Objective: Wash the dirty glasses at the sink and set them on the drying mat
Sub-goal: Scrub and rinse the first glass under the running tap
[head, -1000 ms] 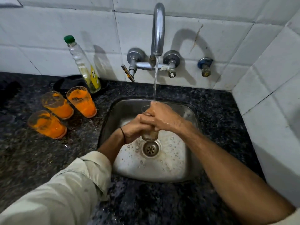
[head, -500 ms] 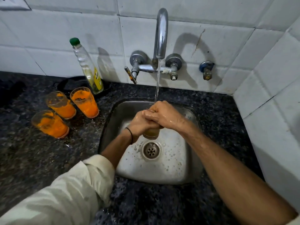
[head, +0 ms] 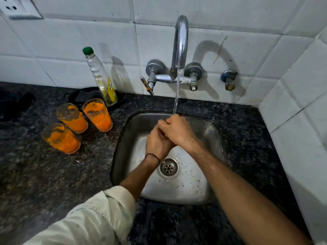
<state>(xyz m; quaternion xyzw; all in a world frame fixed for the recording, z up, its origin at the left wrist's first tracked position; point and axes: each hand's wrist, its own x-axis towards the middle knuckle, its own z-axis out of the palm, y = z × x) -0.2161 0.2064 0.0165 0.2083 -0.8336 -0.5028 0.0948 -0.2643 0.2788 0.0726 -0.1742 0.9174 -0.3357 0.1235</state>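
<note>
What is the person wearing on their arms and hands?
The left arm has a pale cream sleeve, rolled up near the elbow, and a thin black band round the wrist. The right arm is bare along nearly all that shows. Neither the left hand nor the right hand wears a glove.

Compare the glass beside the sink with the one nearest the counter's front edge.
The sink-side glass is coated orange almost to its rim; the front glass is patchy, clearer on top. The sink-side glass stands by the bottle; the front glass, well away from it. Both stand upright, unwashed.
</note>
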